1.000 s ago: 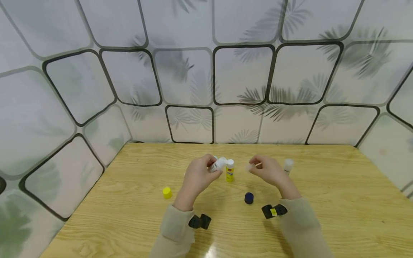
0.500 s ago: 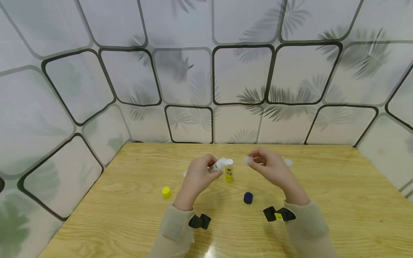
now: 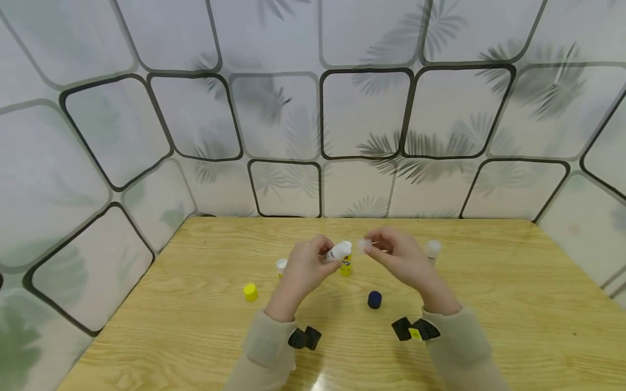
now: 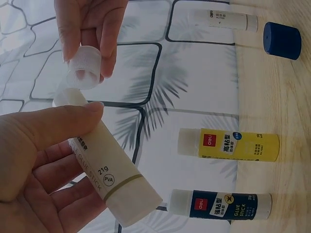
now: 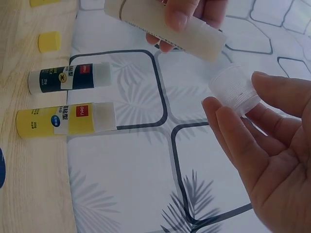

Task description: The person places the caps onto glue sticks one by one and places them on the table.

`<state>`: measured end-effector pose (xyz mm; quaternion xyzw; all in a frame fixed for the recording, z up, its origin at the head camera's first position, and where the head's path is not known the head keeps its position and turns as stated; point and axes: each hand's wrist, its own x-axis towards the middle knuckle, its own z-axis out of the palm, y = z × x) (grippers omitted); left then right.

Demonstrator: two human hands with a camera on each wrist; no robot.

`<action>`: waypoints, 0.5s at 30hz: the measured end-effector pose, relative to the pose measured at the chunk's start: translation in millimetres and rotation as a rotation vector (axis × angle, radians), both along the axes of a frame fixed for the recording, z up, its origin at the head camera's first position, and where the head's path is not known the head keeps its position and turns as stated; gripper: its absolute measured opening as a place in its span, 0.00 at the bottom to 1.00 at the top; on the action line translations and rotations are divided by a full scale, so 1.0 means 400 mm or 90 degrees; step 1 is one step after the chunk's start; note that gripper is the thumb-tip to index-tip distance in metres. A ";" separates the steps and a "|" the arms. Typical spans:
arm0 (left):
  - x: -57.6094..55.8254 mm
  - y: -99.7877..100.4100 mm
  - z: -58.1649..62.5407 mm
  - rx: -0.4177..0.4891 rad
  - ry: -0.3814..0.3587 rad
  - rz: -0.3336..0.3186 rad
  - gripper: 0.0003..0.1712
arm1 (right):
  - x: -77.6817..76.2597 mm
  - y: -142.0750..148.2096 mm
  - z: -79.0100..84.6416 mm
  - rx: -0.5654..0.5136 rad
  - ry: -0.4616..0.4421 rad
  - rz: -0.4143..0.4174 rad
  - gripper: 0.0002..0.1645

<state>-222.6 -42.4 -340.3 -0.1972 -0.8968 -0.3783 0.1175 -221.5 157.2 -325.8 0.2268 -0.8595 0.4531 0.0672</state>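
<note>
My left hand (image 3: pixel 305 266) grips a white glue stick (image 4: pixel 116 170) marked PVA 21g, tilted, its uncapped upper end toward the right hand. Thumb and fingers of my right hand (image 3: pixel 403 260) pinch a clear ribbed cap (image 5: pixel 235 90), its open side facing that end with a small gap between. Behind the held stick, a yellow glue stick (image 4: pixel 240 145) with a white top stands upright on the table. Beside it is a navy glue stick (image 4: pixel 231 205), hidden by the left hand in the head view.
A yellow cap (image 3: pixel 250 292) lies on the wooden table (image 3: pixel 195 336) at left, a dark blue cap (image 3: pixel 374 300) nearer the middle. Another white glue stick (image 4: pixel 233 20) stands behind the right hand. Left of the left hand, a white-topped tube (image 3: pixel 281 264) partly shows. Patterned fabric (image 3: pixel 362 184) surrounds the table.
My right hand has moved left with the clear cap, bringing it closer to the held glue stick. My left hand has shifted slightly right, the stick now overlapping the yellow one's top.
</note>
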 end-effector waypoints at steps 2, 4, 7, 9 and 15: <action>0.001 0.003 0.002 0.000 -0.005 -0.004 0.10 | 0.002 -0.005 0.000 0.004 -0.001 0.003 0.17; 0.002 0.005 0.002 -0.002 -0.007 -0.007 0.10 | 0.003 -0.008 0.000 0.009 -0.004 0.006 0.17; 0.000 0.009 0.000 -0.014 -0.007 -0.010 0.10 | 0.004 -0.012 -0.002 0.014 -0.007 0.013 0.17; 0.000 0.010 -0.001 -0.022 -0.003 -0.014 0.10 | 0.002 -0.013 -0.004 0.011 -0.008 0.019 0.17; 0.006 0.012 -0.003 -0.039 0.013 -0.019 0.11 | 0.001 -0.016 -0.007 0.008 -0.005 0.032 0.17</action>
